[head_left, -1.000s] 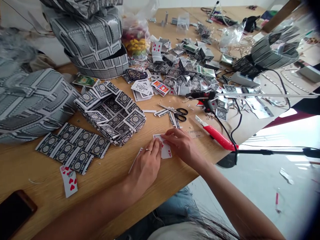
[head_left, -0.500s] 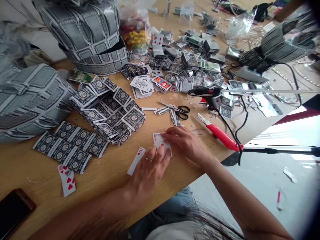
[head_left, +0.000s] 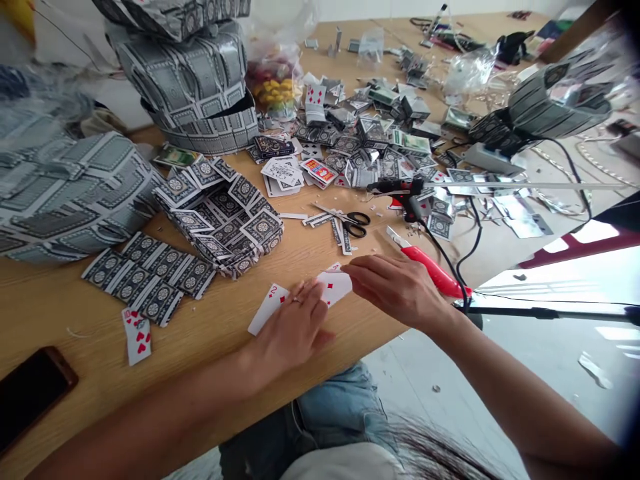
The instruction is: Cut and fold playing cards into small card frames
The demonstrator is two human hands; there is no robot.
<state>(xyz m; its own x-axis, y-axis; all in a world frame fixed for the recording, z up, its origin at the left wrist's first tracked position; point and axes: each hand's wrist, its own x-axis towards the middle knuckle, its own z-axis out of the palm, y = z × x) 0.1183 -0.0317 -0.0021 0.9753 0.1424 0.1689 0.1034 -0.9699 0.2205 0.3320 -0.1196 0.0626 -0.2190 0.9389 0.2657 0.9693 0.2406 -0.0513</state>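
An ace of diamonds playing card (head_left: 336, 288) lies at the table's front, tilted up at its right end. My right hand (head_left: 400, 287) pinches that end between thumb and fingers. My left hand (head_left: 293, 320) lies palm down, its fingertips pressing the left part of the ace and its thumb held apart. Beneath the left fingers, partly covered, is a two of diamonds card (head_left: 265, 312). Black-handled scissors (head_left: 350, 220) and narrow card strips (head_left: 341, 238) lie just beyond my hands. Left of them stands an open basket (head_left: 225, 220) woven from folded cards.
A red-handled cutter (head_left: 435, 270) and a black glue gun (head_left: 405, 195) with its cable lie to the right. A woven card panel (head_left: 150, 273), a ten of hearts (head_left: 136, 337) and a phone (head_left: 33, 400) are at left. Finished-looking woven bags (head_left: 75, 193) and heaped cards stand behind.
My right hand has shifted right and lifted the ace's right end, turning the card. My left hand stays on the cards, its thumb now off the ace. The view has tilted slightly.
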